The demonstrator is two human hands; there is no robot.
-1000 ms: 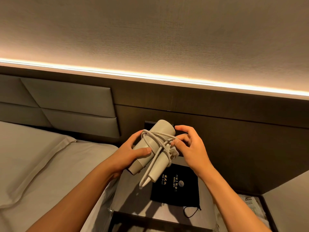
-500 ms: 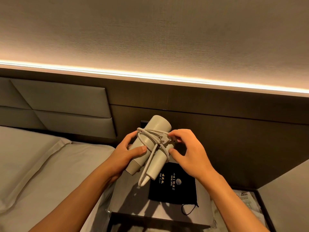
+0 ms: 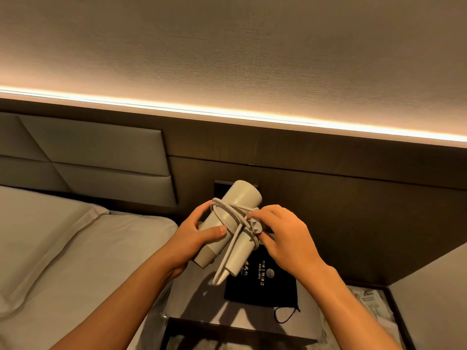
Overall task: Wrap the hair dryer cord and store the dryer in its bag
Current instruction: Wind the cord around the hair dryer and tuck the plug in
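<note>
A cream hair dryer (image 3: 235, 210) is held in the air above the nightstand, its barrel pointing up and away and its handle folded alongside. Its cord (image 3: 228, 218) is looped around barrel and handle, and one loop hangs below the handle's tip. My left hand (image 3: 194, 236) grips the barrel from the left, thumb on top. My right hand (image 3: 285, 236) presses its fingers on the plug end of the cord at the dryer's right side. The black drawstring bag (image 3: 262, 286) with gold print lies flat on the nightstand beneath.
The grey nightstand top (image 3: 192, 296) stands between a bed with pillows (image 3: 38, 231) on the left and a grey surface (image 3: 429, 299) on the right. A dark wall panel with a switch plate (image 3: 222, 188) rises behind. Papers (image 3: 369, 299) lie at the right of the nightstand.
My right hand has moved in over the plug end and now covers it against the dryer. The dryer stays held in my left hand at almost the same place.
</note>
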